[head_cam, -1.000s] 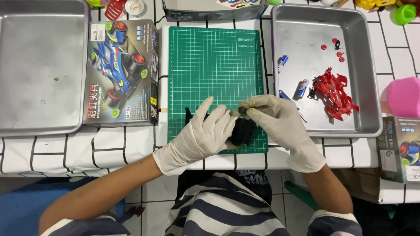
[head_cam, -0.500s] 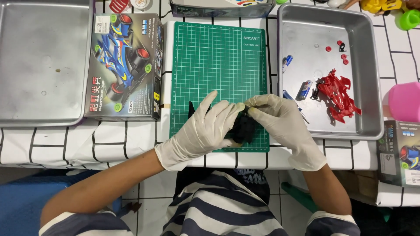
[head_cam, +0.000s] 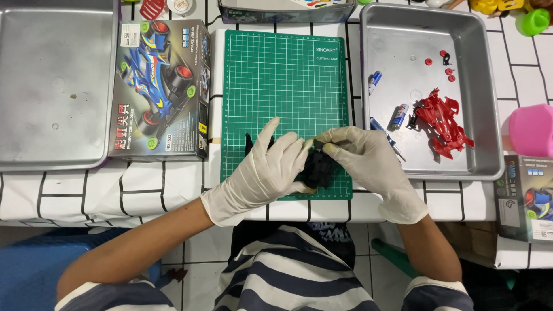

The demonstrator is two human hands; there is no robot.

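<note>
Both hands wear white gloves and meet over the near edge of a green cutting mat (head_cam: 288,86). Between them sits a small black toy-car chassis (head_cam: 317,169), mostly covered by the fingers. My left hand (head_cam: 265,173) cups it from the left, fingers spread over its top. My right hand (head_cam: 366,161) pinches its upper right side with thumb and fingertips. A thin black piece (head_cam: 249,144) pokes out behind the left hand; what it is cannot be told.
A metal tray (head_cam: 489,115) at right holds a red car body (head_cam: 442,122), two batteries, a blue-handled tool and small red parts. Another metal tray (head_cam: 57,86) lies far left, a toy-car box (head_cam: 161,92) beside it. A pink cup (head_cam: 533,129) stands at the right edge.
Both hands stay on the black chassis, with only small finger shifts. The camera view has drifted slightly.
</note>
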